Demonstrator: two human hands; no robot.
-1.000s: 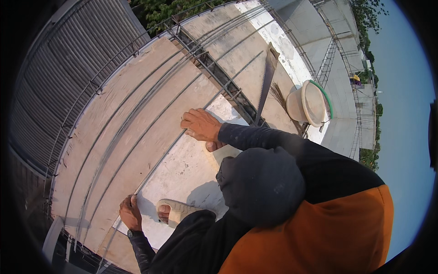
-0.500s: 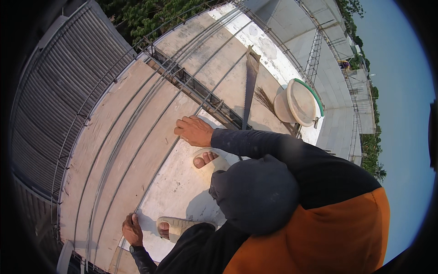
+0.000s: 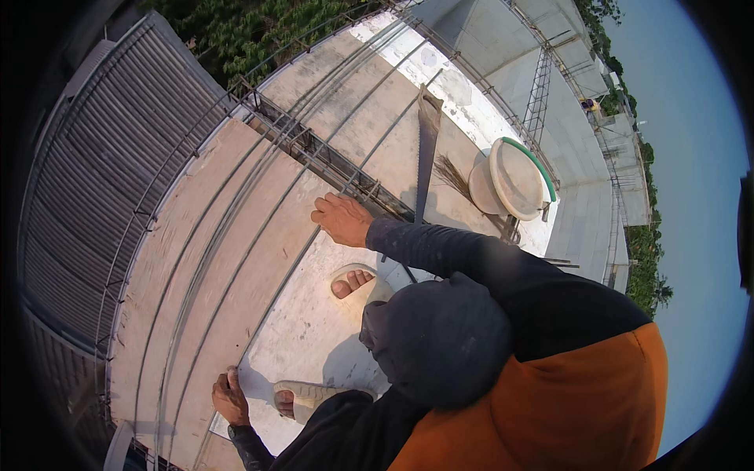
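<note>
Neither of my own hands shows. Another person in a dark cap (image 3: 436, 341) and an orange and black shirt (image 3: 550, 408) squats close below me. That person's right hand (image 3: 344, 220) bends its fingers down at a thin steel bar (image 3: 276, 297) along the edge between a tan board (image 3: 192, 259) and a white board (image 3: 302, 314). Their left hand (image 3: 230, 398) is curled at the same edge, thumb raised; its exact grip is hard to make out. Light sandals (image 3: 310, 395) stand on the white board. Cap and arms hide part of it.
A handsaw (image 3: 426, 149) lies beyond the right arm, beside a twig brush (image 3: 452, 174) and a pale bucket (image 3: 487, 184) with a green rim. Steel bars (image 3: 208, 251) run across the boards; a rebar-lined gap (image 3: 330, 161) crosses them. Corrugated roofing (image 3: 118, 157) lies left, beyond the edge.
The whole view has shifted and turned slightly. The other person's right hand sits a little farther right and higher; their left hand stays at the board edge.
</note>
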